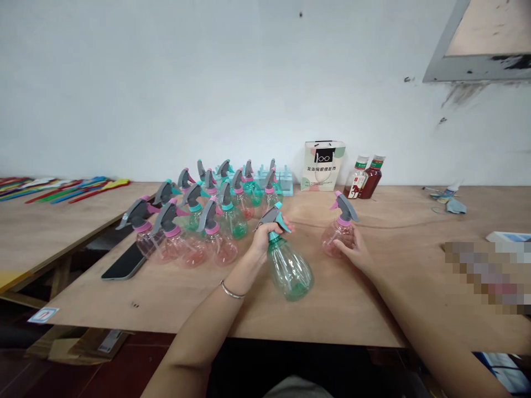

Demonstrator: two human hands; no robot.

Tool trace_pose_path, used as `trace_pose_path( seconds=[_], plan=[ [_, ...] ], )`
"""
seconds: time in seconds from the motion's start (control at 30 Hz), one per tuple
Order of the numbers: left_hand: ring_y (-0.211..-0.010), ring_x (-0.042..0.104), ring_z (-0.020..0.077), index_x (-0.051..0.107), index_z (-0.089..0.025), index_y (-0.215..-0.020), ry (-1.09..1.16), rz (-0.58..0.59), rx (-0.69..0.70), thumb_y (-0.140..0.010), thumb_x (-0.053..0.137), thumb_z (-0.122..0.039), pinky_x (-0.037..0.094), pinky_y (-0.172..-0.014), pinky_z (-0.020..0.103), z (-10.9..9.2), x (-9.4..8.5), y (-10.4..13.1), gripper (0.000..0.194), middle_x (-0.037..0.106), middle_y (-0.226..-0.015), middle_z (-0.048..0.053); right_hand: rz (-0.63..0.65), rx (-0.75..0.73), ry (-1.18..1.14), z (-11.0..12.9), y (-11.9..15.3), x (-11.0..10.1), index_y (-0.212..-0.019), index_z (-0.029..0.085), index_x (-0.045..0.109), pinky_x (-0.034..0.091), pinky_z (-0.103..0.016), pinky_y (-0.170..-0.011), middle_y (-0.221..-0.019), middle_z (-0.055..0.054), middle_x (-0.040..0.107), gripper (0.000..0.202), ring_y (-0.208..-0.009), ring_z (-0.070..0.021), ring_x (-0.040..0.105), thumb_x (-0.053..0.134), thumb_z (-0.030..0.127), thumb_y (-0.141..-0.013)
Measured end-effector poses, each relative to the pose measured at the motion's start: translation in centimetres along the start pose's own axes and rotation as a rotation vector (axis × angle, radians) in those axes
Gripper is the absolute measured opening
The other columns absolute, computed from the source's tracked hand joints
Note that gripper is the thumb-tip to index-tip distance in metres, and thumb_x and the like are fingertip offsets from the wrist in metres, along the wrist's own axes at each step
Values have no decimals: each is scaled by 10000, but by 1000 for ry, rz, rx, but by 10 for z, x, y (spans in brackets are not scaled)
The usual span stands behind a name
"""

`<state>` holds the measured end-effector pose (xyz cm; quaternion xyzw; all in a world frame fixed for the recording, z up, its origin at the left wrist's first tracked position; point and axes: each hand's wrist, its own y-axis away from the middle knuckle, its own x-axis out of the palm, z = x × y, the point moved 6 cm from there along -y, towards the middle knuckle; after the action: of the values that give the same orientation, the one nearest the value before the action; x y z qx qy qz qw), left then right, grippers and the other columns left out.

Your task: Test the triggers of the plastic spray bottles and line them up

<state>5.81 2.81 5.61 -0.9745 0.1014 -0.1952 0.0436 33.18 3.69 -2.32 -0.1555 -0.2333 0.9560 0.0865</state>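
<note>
My left hand (265,236) is wrapped round the neck of a green spray bottle (291,272), which tilts with its base toward me and its grey and teal head pointing up and away. On the right, my right hand (354,247) has its thumb and fingers round the lower body of a pink spray bottle (332,239) with a grey and pink head, upright on the wooden table (257,315). Left of my left hand stand several pink and green spray bottles (224,246) in close rows.
A black phone (124,264) lies beside the bottles at left. Behind are a paper bag (322,168), two red drink bottles (371,179) and a teal rack (285,182). Small items (455,206) lie at right. Coloured strips (70,188) cover another table.
</note>
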Motion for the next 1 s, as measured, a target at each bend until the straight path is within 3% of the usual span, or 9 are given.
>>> trace_pose_path(
  seconds=[0.13,0.27,0.33,0.53,0.73,0.93,1.0],
  plan=[
    [-968,693,273,644,-189,-766,-28,37,117,-498,515,-165,510,-991,450,-8,4,-1,299,714,-817,56,51,42,-55,-4,0,3,-1355,265,485,488,-576,-1068,-1360,-124,609,740,-1284,-339,587,772,533,-728],
    [-732,656,201,537,-198,-614,57,-88,135,-508,502,-168,535,-889,403,-7,-6,-4,116,595,-630,20,62,74,-85,-5,0,4,-1361,242,472,492,-577,-1067,-1371,-141,601,767,-1291,-349,583,785,524,-721],
    [-707,634,191,518,-199,-585,41,-114,130,-510,502,-171,531,-873,390,-7,-9,-5,82,571,-604,14,56,79,-83,-5,0,3,-1362,242,470,486,-584,-1073,-1366,-141,603,775,-1293,-353,581,791,523,-715],
    [-875,667,184,688,-182,-753,-7,5,162,-510,565,-160,483,-961,317,-11,1,-1,273,702,-769,15,82,71,-89,-4,0,4,-1366,259,463,474,-546,-1103,-1399,-138,580,742,-1310,-339,572,779,509,-743],
    [-614,563,137,562,-184,-550,111,-14,77,-484,547,-163,518,-784,323,-5,-1,-1,71,573,-586,-9,66,44,-84,-5,0,3,-1357,275,477,453,-564,-1118,-1396,-128,586,729,-1330,-345,554,783,504,-736],
    [-902,674,192,682,-182,-765,13,36,178,-517,574,-154,467,-1005,344,-10,1,-1,272,701,-821,18,49,27,-60,-2,0,2,-1344,269,486,448,-551,-1123,-1388,-128,588,729,-1308,-336,571,783,520,-727],
    [-851,671,190,648,-187,-721,30,51,161,-524,564,-165,483,-988,363,-9,0,-1,215,679,-761,14,49,28,-58,1,0,3,-1342,263,483,439,-544,-1132,-1392,-129,586,729,-1316,-331,564,779,522,-728]
  ],
)
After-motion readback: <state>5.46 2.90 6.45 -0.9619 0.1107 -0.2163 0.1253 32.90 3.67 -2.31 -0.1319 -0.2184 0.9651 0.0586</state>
